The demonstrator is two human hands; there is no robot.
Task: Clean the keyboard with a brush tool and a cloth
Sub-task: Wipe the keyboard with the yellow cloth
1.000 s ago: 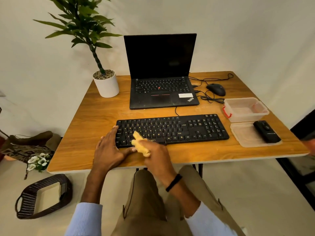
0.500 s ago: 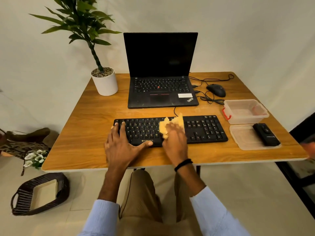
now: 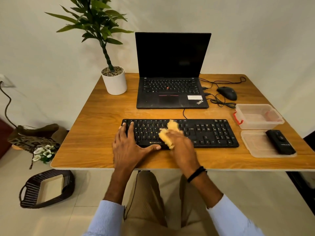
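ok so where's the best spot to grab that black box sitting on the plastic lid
Take the black box by its two long sides, near the middle, coming straight down from above. It lies flat on the lid with its narrow width exposed and both flanks free; the container sits behind its far end. The nearer right hand has its grip on the cloth.

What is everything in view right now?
table: one, brown wood, centre of view
keyboard: one, black, table's front centre
cloth: one, yellow, on keyboard's middle
laptop: one, black, behind keyboard, open
mouse: one, black, right of laptop
potted plant: one, green in white pot, table's back left
container: one, clear with red clasp, table's right
lid: one, clear, in front of container
tool: one, black, on lid
basket: one, dark, floor left
flowers: one bunch, white, floor left
left hand: one, flat on keyboard's left end
right hand: one, grips cloth
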